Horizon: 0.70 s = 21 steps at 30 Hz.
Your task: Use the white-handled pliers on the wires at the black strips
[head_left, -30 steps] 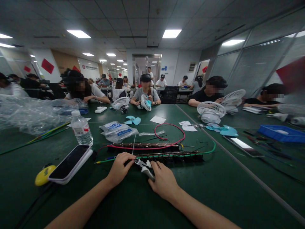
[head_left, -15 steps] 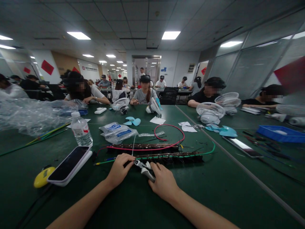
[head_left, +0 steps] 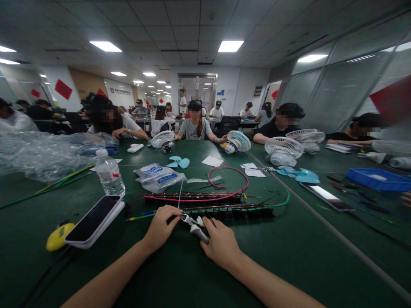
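Observation:
My right hand (head_left: 221, 241) is wrapped round a pair of pliers (head_left: 201, 233) with white and grey handles. The jaws point left, to the fingertips of my left hand (head_left: 162, 229). Thumb and forefinger of that hand are pinched together at the jaws; what lies between them is hidden. A thin white strip (head_left: 180, 192), like a cable tie, rises from behind those fingertips. Just beyond both hands lies a long black strip with copper-coloured lines and a green cable (head_left: 253, 208) along it. Behind it, a similar strip carries a red cable (head_left: 192, 199) that loops at the right.
Left stand a water bottle (head_left: 109, 175), a phone (head_left: 94, 220) and a yellow tape measure (head_left: 59, 236). Plastic bags (head_left: 159, 177) and blue fan blades (head_left: 178, 162) lie beyond the strips. Right are another phone (head_left: 326, 197) and a blue tray (head_left: 379, 179). Co-workers sit opposite with white fans (head_left: 283, 150).
My hands and the pliers have barely moved. Across the table, a co-worker has shifted a white fan to the right. Another person in the background has moved left.

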{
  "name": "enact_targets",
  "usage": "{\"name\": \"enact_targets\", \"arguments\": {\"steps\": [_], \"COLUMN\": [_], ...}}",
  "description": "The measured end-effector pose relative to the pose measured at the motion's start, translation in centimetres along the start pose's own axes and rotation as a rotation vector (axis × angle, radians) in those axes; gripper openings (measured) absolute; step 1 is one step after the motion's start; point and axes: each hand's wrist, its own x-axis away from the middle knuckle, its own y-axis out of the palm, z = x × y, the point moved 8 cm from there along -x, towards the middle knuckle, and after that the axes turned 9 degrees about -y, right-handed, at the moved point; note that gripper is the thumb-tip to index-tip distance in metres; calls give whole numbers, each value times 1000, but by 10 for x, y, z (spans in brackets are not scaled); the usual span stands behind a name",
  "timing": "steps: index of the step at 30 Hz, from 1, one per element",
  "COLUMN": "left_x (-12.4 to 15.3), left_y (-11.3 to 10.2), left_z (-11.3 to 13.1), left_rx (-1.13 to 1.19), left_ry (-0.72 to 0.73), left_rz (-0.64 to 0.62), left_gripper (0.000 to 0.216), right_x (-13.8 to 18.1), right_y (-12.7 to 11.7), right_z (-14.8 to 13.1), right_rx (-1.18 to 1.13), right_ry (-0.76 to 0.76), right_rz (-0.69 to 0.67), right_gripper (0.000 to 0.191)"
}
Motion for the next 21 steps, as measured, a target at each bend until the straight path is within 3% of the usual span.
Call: {"name": "enact_targets", "arguments": {"steps": [16,21], "left_x": [0,0], "left_y": [1,1], "left_z": [-2,-3], "left_rx": [-7,-19], "left_ry": [-7,-4], "left_rz": [11,9], "left_gripper": [13,15], "right_x": [1,2], "right_y": [-1,-2], "right_z": [-1,-4], "right_rx": [-11,21], "right_ry": [-26,-45], "right_rz": [34,51], "right_gripper": [55,42]}}
